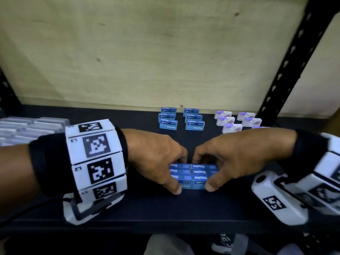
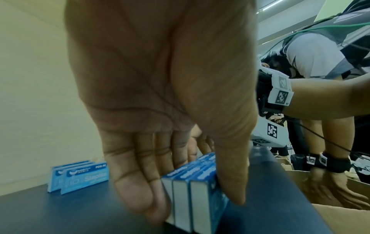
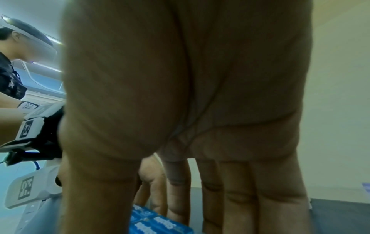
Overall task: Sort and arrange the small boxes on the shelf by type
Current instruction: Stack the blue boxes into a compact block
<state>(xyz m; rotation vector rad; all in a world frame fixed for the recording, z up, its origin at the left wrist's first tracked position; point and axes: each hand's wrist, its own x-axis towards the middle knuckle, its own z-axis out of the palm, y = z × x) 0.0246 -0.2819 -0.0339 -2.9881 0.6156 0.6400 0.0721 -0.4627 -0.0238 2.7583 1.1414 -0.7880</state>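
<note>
On the dark flat shelf board (image 1: 128, 208), near its front edge, stands a tight block of small blue cardboard staple boxes (image 1: 192, 174), in two columns side by side, with the word "Staples" on top. The left hand (image 1: 156, 157) grasps the left end of this block: its thumb presses the near face and its fingers (image 2: 140, 182) reach over the far side. The right hand (image 1: 237, 155) grasps the right end in the same way, thumb near and fingers far.

Farther back, by the pale wooden back panel (image 1: 128, 52), two short rows of upright blue staple boxes (image 1: 181, 119) stand apart from each other. To their right are rows of small white and purple boxes (image 1: 237, 120). At the far left lie grey clear plastic cases (image 1: 27, 127). A black perforated metal post (image 1: 294, 57) rises at the right.
</note>
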